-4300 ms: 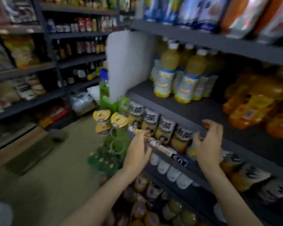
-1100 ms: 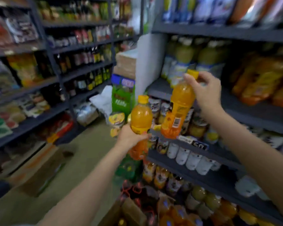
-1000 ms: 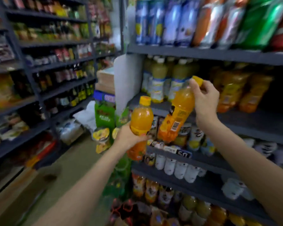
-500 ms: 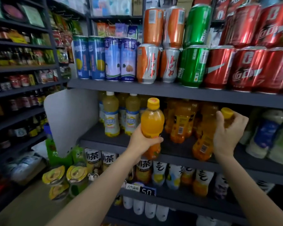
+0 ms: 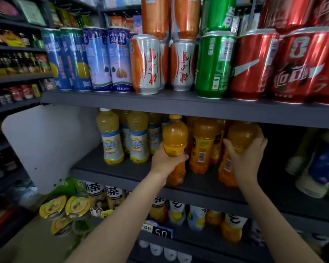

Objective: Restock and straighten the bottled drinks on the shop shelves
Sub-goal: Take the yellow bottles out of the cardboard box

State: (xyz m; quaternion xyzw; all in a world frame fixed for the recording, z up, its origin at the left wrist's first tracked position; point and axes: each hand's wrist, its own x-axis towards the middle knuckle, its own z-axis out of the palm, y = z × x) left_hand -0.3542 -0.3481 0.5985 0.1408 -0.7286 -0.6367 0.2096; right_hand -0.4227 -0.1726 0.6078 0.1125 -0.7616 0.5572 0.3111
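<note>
Both hands are putting orange juice bottles onto the middle shelf. The left hand is wrapped round the waist of one orange bottle, whose base sits at or just above the shelf's front edge; can't tell if it touches. The right hand curls round a second orange bottle further right, beside a standing orange bottle with its barcode facing out. Pale yellow bottles stand just left. To do it well: set bases flat, slide each bottle straight back into its orange row, keep clear of the shelf above, turn labels forward, let go only once each stands steady, don't knock neighbours.
</note>
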